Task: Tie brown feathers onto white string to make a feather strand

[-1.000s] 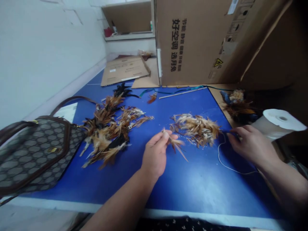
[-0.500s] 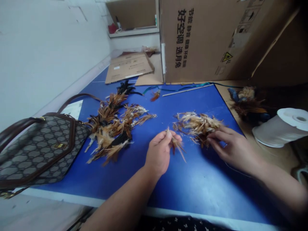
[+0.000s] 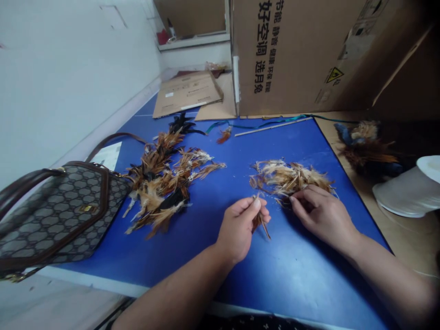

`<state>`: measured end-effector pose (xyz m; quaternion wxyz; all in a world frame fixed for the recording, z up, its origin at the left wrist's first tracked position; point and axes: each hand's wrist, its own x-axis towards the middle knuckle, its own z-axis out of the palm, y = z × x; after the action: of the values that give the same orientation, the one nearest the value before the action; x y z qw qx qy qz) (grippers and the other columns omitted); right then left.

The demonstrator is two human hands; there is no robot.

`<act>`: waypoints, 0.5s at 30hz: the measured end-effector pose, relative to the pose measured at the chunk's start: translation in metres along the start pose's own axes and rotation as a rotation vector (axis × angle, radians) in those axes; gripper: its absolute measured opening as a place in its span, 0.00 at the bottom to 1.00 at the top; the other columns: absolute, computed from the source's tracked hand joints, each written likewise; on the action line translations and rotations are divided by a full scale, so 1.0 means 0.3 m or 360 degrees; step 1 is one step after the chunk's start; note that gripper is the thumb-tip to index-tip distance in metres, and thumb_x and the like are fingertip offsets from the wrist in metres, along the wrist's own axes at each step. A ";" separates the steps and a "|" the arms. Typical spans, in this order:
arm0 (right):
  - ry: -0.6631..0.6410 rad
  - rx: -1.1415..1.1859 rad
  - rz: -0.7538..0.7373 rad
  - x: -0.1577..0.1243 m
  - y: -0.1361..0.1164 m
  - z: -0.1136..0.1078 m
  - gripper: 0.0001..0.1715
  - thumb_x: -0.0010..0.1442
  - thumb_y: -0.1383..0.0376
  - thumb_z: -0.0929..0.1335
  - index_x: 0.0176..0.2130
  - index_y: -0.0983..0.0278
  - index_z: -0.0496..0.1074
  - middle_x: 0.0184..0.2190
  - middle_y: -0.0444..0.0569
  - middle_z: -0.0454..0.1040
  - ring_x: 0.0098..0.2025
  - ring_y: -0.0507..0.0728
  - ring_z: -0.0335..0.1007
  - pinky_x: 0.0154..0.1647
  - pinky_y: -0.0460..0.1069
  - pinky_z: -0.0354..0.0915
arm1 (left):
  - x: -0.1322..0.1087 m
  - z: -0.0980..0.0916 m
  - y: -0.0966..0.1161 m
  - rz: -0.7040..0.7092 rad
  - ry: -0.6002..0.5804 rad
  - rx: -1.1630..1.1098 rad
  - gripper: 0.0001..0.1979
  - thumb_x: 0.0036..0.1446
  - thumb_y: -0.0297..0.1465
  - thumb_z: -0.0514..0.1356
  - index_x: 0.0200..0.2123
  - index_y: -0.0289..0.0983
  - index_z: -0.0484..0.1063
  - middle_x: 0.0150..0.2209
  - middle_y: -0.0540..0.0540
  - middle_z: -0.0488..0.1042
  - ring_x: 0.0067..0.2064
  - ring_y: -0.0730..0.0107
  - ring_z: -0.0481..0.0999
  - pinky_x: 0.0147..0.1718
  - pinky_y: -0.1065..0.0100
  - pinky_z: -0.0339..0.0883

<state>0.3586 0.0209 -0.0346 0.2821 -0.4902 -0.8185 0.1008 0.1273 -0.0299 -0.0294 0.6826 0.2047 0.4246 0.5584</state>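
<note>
On the blue table (image 3: 292, 275), my left hand (image 3: 240, 227) is pinched shut on a small bunch of brown feathers (image 3: 260, 221) that hangs from its fingertips. My right hand (image 3: 321, 213) rests at the near edge of a loose pile of tan and brown feathers (image 3: 287, 176), its fingers curled onto the pile; whether it holds any I cannot tell. A larger heap of brown, orange and black feathers (image 3: 161, 183) lies to the left of both hands.
A patterned handbag (image 3: 51, 215) lies at the table's left edge. A large cardboard box (image 3: 302, 50) stands at the back, flat cardboard (image 3: 187, 91) beside it. A white thread spool (image 3: 409, 188) and dark feathers (image 3: 367, 146) sit at the right. Thin sticks and cord (image 3: 271, 124) lie before the box.
My right hand moved left from the thread near the spool to the tan feather pile. My left hand drew slightly nearer with its feather bunch. The view shifted left and down.
</note>
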 end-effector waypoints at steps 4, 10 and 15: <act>0.0120 0.0402 0.0038 -0.009 -0.048 -0.021 0.12 0.74 0.58 0.70 0.38 0.60 0.78 0.31 0.48 0.77 0.32 0.57 0.74 0.35 0.53 0.69 | 0.006 0.000 -0.031 -0.0023 0.0043 0.0061 0.21 0.53 0.44 0.79 0.39 0.32 0.85 0.35 0.42 0.83 0.35 0.68 0.82 0.41 0.65 0.75; 0.0016 0.0787 0.0269 -0.029 -0.109 -0.018 0.14 0.73 0.55 0.72 0.36 0.59 0.80 0.31 0.47 0.80 0.32 0.56 0.75 0.35 0.50 0.70 | 0.015 0.000 -0.081 0.0067 0.0076 0.0202 0.19 0.57 0.43 0.77 0.41 0.33 0.88 0.41 0.38 0.85 0.41 0.63 0.83 0.45 0.63 0.75; -0.0166 0.0929 0.0378 -0.038 -0.139 -0.004 0.18 0.72 0.52 0.72 0.34 0.60 0.80 0.29 0.46 0.79 0.31 0.55 0.74 0.35 0.49 0.70 | 0.013 -0.009 -0.100 0.0263 -0.0130 0.0457 0.15 0.66 0.41 0.71 0.42 0.34 0.89 0.42 0.41 0.84 0.43 0.65 0.79 0.48 0.63 0.72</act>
<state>0.3322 -0.0098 -0.0192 0.3547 -0.4748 -0.7055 0.3886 0.1428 -0.0356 -0.0547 0.6148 0.3568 0.4536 0.5376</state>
